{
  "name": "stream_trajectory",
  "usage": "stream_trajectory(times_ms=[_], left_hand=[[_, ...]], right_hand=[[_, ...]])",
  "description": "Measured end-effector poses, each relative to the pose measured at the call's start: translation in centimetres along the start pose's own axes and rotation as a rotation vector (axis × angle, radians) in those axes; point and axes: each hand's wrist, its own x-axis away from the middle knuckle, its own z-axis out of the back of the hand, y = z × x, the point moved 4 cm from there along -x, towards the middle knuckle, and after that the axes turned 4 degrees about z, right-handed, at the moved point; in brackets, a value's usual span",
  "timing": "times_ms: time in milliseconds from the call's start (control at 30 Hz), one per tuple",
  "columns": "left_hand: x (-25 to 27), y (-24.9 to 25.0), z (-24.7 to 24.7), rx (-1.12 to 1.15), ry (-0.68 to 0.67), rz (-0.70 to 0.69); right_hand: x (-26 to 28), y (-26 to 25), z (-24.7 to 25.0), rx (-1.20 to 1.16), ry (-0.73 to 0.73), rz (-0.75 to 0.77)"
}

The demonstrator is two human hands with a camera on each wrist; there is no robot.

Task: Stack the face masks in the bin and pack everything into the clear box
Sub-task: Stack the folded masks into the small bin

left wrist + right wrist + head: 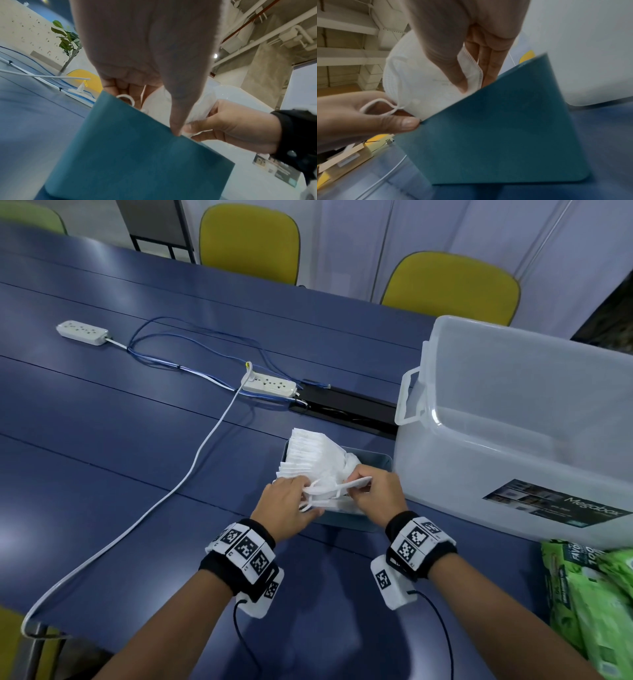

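Over the near end of the blue table (137, 440), both hands worked at the teal bin (376, 462), which stood just beside the clear box (513, 440). From the head view the left hand (286, 503) and right hand (378, 494) met over a fanned stack of white face masks (315, 453) standing in the bin, and the fingers were mostly hidden behind the knuckles. The wrist views filled that in. The right wrist view showed the right hand's thumb and fingers (486, 60) pinching the ribbed edge of a mask (412, 75) just above the bin's rim, while the left hand's thumb (402, 121) pressed near the mask's corner with an ear loop (376, 106) lying against its fingers. The left wrist view showed the left hand's fingers (123, 86) curled behind the bin wall (137, 148), apparently round a loop, though blur left that unsure.

The clear box looked empty as far as its cloudy walls allowed. Green packets (592, 604) lay on the table by its near corner. Two power strips (269, 383) and their cables lay farther off.
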Motion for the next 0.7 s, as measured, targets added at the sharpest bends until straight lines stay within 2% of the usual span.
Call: stream_trajectory(times_ms=[133, 233, 300, 400, 500, 633, 700], left_hand=[[-0.4, -0.1, 1.0, 0.058, -0.043, -0.007], [-0.6, -0.6, 1.1, 0.004, -0.069, 0.021], [-0.8, -0.5, 0.4, -0.134, -0.083, -0.002], [-0.5, 0.1, -0.8, -0.373, -0.087, -0.003], [0.2, 0.4, -1.2, -0.350, -0.029, -0.013], [0.5, 0.4, -1.4, -0.255, 0.131, -0.079], [0.6, 0.2, -1.6, -0.255, 0.156, -0.101]], right_hand=[[-0.3, -0.5, 0.4, 0.025, 0.022, 0.023], [-0.3, -0.2, 2.0, -0.032, 0.125, -0.002], [-0.4, 0.3, 3.0, -0.119, 0.178, -0.059], [-0.5, 0.5, 3.4, -0.168, 0.172, -0.072], [-0.4, 0.2, 2.9, -0.188, 0.163, -0.054], [-0.2, -0.4, 1.9, -0.172, 0.163, 0.019], [0.1, -1.0, 1.3, -0.152, 0.159, 0.064]])
